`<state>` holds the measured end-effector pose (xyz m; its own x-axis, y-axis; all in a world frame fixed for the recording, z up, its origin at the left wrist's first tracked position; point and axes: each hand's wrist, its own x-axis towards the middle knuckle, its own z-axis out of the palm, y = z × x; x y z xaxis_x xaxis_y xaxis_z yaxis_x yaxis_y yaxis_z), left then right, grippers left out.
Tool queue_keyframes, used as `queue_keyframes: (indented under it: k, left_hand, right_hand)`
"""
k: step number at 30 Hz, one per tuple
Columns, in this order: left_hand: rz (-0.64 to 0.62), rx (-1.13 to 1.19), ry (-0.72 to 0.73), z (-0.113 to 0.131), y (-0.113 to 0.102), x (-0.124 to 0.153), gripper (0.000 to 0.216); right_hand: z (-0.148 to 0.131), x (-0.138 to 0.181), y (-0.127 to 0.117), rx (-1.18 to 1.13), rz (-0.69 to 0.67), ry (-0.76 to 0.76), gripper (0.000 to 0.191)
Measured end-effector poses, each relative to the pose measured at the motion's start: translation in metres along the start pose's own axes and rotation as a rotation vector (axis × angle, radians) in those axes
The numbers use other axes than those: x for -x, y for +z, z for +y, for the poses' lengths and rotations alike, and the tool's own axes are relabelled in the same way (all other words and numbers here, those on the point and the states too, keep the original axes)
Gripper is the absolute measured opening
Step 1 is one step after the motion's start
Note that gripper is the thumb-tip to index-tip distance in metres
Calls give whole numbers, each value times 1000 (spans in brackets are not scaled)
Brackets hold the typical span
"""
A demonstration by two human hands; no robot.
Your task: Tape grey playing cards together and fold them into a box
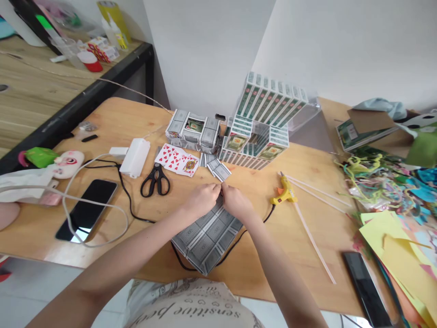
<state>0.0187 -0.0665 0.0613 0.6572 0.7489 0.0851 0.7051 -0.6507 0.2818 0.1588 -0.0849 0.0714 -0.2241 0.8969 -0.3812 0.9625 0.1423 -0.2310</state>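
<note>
A flat panel of joined grey-backed playing cards (pixel 207 237) lies on the wooden table (pixel 266 269) in front of me. My left hand (pixel 201 199) and my right hand (pixel 235 200) meet at its far edge, fingers pinched together on the panel's edge. Just beyond my fingers lie a few loose grey-backed cards (pixel 218 169). A fan of face-up red cards (pixel 176 159) rests to the left, beside black scissors (pixel 156 180). A yellow glue gun (pixel 284 191) sits to the right, its black cord running under the panel.
A structure of card boxes (pixel 259 127) and a card-covered box (pixel 193 130) stand at the back. A phone (pixel 87 208), white charger (pixel 135 157) and cables lie left. Glue sticks (pixel 312 237), another phone (pixel 366 287) and coloured paper scraps (pixel 392 191) fill the right.
</note>
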Motion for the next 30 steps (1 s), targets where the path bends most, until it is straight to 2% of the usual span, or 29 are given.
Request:
queue_keyframes:
  k: [6, 14, 20, 22, 24, 27, 30]
  left_hand:
    - [138, 154, -37, -5, 6, 5, 31]
    - [-10, 21, -73, 1, -2, -1, 27]
    - [-38, -48, 41, 4, -5, -3, 22]
    - [8, -43, 58, 4, -9, 0, 24]
    - [87, -17, 69, 4, -17, 4, 27]
    - [250, 56, 74, 4, -32, 8, 30]
    - [394, 248, 8, 5, -47, 11, 25]
  right_hand:
    - [1, 1, 2, -9, 26, 34, 23]
    - [-6, -1, -2, 7, -18, 25, 26]
    - [-6, 0, -3, -27, -10, 53, 28]
    - [0, 3, -4, -135, 55, 63, 23]
    - [8, 8, -8, -345, 143, 3, 23]
    - [20, 17, -17, -735, 225, -160, 32]
    - [23, 26, -27, -921, 250, -219, 39]
